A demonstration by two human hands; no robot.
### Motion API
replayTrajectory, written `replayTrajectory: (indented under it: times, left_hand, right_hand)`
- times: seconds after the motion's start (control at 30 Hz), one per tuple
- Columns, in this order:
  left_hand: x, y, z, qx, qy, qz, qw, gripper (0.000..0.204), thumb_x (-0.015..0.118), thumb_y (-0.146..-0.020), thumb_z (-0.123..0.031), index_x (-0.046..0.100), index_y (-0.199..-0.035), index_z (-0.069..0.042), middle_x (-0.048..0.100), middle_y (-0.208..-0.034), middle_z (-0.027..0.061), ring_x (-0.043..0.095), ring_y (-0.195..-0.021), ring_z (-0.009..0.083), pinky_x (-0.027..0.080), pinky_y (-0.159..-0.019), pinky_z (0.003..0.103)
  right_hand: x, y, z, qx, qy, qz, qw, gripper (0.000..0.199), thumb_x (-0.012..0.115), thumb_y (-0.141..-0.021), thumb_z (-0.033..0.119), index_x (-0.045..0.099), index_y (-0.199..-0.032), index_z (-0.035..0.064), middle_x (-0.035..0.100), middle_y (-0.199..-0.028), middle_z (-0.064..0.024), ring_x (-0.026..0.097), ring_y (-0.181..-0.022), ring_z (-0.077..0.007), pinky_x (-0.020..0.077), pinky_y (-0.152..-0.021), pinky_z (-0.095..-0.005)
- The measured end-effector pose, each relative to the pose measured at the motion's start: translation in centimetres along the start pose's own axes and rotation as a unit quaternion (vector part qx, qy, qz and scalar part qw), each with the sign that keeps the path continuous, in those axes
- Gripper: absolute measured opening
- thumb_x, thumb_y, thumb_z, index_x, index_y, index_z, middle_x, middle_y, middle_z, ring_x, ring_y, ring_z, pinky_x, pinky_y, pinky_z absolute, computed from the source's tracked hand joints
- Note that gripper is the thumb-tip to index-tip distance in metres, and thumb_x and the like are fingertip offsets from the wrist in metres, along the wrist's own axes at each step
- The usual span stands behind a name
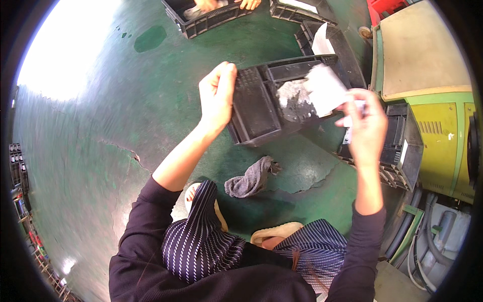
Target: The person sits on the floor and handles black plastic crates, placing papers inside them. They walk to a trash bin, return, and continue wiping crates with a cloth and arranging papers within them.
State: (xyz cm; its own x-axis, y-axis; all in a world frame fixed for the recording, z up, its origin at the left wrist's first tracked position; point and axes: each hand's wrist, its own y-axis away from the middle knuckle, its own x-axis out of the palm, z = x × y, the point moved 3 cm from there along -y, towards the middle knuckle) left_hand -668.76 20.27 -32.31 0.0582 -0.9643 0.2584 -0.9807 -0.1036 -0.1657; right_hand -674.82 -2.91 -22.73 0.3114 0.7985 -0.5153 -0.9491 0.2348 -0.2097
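Note:
My left hand is closed around the left edge of a black plastic crate, which is held up and tilted above the floor. A patch of torn whitish label residue clings to the crate's surface. My right hand, somewhat blurred, pinches a white paper label at the crate's right side. Whether that label is still stuck to the crate at its far end, I cannot tell. On the floor between my feet and the crate lies a crumpled grey cloth.
Another person's hands work at a black crate at the far side. More black crates stand at the back right, and another crate sits right. A yellow-green machine cabinet with hoses borders the right side.

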Motion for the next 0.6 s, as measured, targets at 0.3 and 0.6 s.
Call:
replayTrajectory:
  times: [0.3,0.6]
  left_hand:
    - [-2.6,-0.7,1.1,0.016,-0.064,-0.109,0.992,0.03,0.05,-0.09,-0.028,0.039,-0.068,-0.01,0.036,-0.069,-0.0076,0.032,-0.066,0.0044,0.029,-0.059,0.022]
    - [-4.3,-0.3,-0.8,0.095,-0.092,-0.084,0.988,0.028,0.052,-0.089,-0.021,0.039,-0.066,-0.01,0.033,-0.066,-0.0086,0.03,-0.063,0.0037,0.025,-0.057,0.022]
  right_hand:
    - [-13.8,-0.6,-3.0,0.027,-0.053,-0.149,0.987,0.014,0.054,-0.087,0.012,0.061,-0.094,0.0015,0.062,-0.078,-0.0072,0.059,-0.068,-0.0092,0.0471,-0.051,-0.0203]
    - [3.1,8.8,-29.0,0.205,0.196,0.025,0.959,0.02,0.061,-0.078,0.022,0.067,-0.086,0.0051,0.065,-0.073,-0.0125,0.065,-0.07,-0.0267,0.0492,-0.067,-0.0369]
